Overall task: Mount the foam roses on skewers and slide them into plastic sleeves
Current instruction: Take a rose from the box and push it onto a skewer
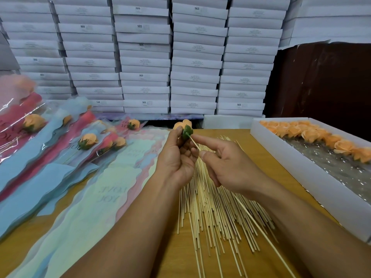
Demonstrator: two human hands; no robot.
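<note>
Step in hand: I judge this to be the mounting itself, with the skewer tip at the green base of the rose.
Left hand: I see its fingers curled round the peach foam rose, petals turned away from me and green calyx facing the right hand.
Right hand: thumb and forefinger pinch the bamboo skewer close behind its tip; the rest of the stick trails down toward the lower right, above the table.
Where the rose is: held up in the air above the far end of the loose skewer pile, touching the skewer tip at the calyx centre.
How I would do it well: keep the stick in line with the flower's axis, push straight and gently, and stop before the point breaks through the petals; foam probably tears if twisted hard.
Grip advice: hold the rose by its base rather than the petals, which look easily crushed.
Next supplies: more roses lie in the white tray at right; empty pastel sleeves lie just left of the pile.
Already done: sleeved roses lie fanned at far left.
</note>
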